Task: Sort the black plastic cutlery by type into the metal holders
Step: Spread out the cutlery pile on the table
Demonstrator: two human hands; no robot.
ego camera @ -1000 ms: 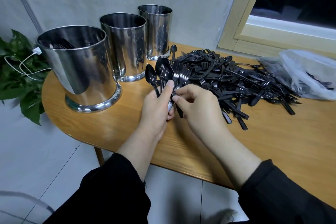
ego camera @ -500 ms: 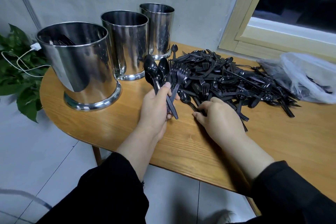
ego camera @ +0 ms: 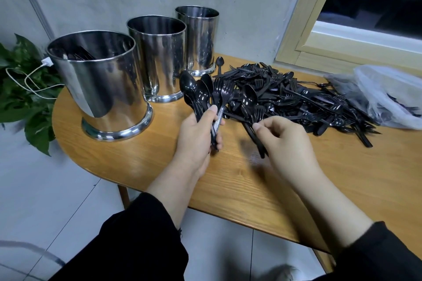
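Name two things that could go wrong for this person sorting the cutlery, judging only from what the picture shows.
1. The left hand grips spoons and forks together in one bundle, so mixed types may drop into one holder.
2. The right hand pinches a spoon and a fork at the edge of the tangled pile; pulling could drag neighbours along or flick pieces off the table.

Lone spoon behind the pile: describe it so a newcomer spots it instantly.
Start at the row of three metal holders on the round wooden table and go to the farthest, smallest holder by the wall. Just right of its base, a single black spoon lies on the wood, bowl toward the wall. Unlike the tangled cutlery pile beside it, it lies alone at the pile's edge.
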